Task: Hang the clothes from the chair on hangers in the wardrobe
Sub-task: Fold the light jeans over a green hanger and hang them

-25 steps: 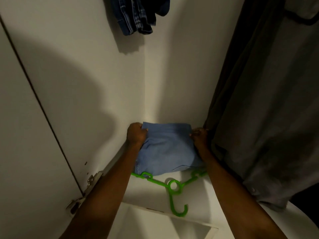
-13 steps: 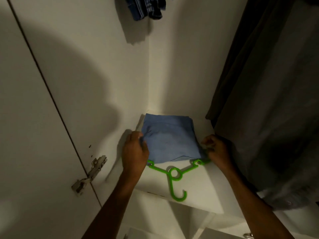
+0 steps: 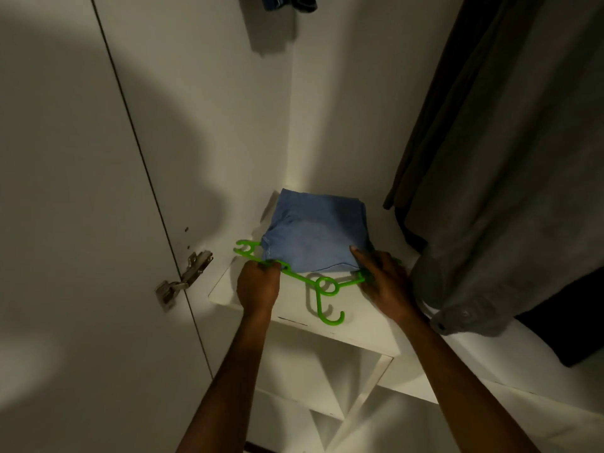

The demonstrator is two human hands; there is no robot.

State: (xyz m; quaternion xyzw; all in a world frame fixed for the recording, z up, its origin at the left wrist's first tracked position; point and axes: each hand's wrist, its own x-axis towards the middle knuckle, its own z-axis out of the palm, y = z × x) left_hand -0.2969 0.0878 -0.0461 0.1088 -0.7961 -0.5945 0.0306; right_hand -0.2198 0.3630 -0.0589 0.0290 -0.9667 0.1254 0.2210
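A folded light-blue garment (image 3: 315,235) lies on the white wardrobe shelf (image 3: 366,331), draped over a bright green plastic hanger (image 3: 322,291) whose hook points toward me. My left hand (image 3: 258,286) grips the hanger's left arm at the garment's near left corner. My right hand (image 3: 382,279) holds the hanger's right end, with a finger lying on the blue cloth. The middle of the hanger's bar is hidden under the garment.
A grey garment (image 3: 510,178) hangs at the right, its hem reaching the shelf. A dark blue checked garment (image 3: 287,1) hangs at the top. The open wardrobe door with a metal hinge (image 3: 184,279) stands at the left. Open compartments lie below the shelf.
Both hands have drawn back from the garment's far corners to its near edge and taken hold of the hanger's two arms. The hanger's left end now sticks out from under the cloth.
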